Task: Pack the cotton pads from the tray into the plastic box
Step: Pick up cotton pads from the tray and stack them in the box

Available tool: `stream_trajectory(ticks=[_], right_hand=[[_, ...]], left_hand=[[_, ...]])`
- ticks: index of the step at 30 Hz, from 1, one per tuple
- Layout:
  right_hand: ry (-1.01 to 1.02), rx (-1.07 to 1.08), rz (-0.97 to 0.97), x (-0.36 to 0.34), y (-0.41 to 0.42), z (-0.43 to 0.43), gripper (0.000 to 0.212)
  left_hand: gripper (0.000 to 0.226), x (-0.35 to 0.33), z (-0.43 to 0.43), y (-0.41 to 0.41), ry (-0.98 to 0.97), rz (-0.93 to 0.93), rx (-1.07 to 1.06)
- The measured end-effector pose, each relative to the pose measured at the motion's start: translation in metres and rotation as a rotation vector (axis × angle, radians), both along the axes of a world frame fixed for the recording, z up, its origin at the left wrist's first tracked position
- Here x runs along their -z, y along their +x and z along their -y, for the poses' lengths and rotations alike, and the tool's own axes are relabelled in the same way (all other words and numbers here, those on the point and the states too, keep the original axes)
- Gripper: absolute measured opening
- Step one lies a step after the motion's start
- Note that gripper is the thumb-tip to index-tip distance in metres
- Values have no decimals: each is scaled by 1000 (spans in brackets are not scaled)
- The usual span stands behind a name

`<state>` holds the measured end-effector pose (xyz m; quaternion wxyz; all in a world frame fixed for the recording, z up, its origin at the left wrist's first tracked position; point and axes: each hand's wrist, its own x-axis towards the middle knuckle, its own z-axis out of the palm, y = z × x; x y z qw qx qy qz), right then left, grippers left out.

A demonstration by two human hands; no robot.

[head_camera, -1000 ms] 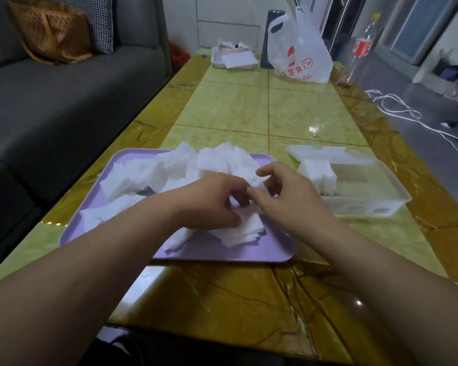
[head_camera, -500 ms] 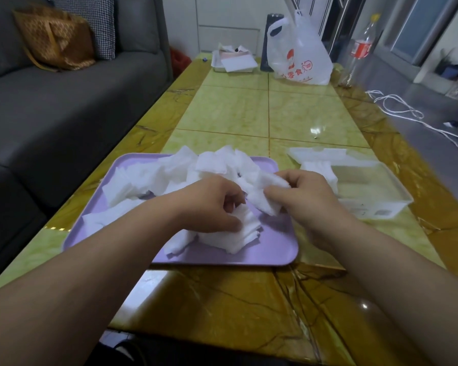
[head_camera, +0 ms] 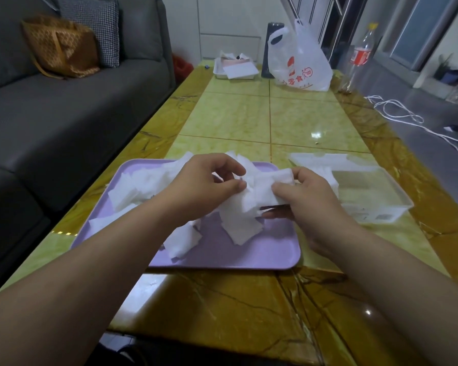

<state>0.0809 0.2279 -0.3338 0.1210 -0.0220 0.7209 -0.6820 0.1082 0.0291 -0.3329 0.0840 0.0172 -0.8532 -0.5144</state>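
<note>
**Mia:** Where are the hands?

**Tom:** Both arms come in from the bottom and the hands meet over the purple tray. The left hand has bent fingers. Its thumb and fingertips pinch one end of a bunch of cotton pads. The right hand grips the other end, with its thumb on top and its fingers under.

**Mia:** Is the bunch lying on the tray?

**Tom:** The top part is up between the hands. The lowest pads hang down below them, and I cannot tell if they touch the tray.

**Mia:** Are there more pads?

**Tom:** Yes. Loose ones lie on the tray to the left of the left hand and behind it. A few sit just under its wrist.

**Mia:** Where is the plastic box?

**Tom:** On the worktop, just to the right of the right hand, with its top off. Some white pads stand in the end close to that hand.

**Mia:** What is hard to see?

**Tom:** The right hand covers part of the pads in the box. Its fingertips are tucked under the bunch. The pads are all white and squashed together, so I cannot count them. The box is see-through, so its walls look faint. Both arms are cut off at the bottom edge.
</note>
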Motion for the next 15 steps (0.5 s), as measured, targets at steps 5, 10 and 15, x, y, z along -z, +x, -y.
stream_trajectory(ticks=[5, 10, 15], right_hand=[[-19, -38, 44, 8, 3, 3, 12], [9, 12, 50, 11, 1, 1, 11], [-5, -6, 76, 12, -2, 0, 14]], left_hand=[[13, -1, -3, 0, 73, 9, -16], [13, -3, 1, 1, 214, 123, -48], [28, -15, -3, 3, 518, 180, 69]])
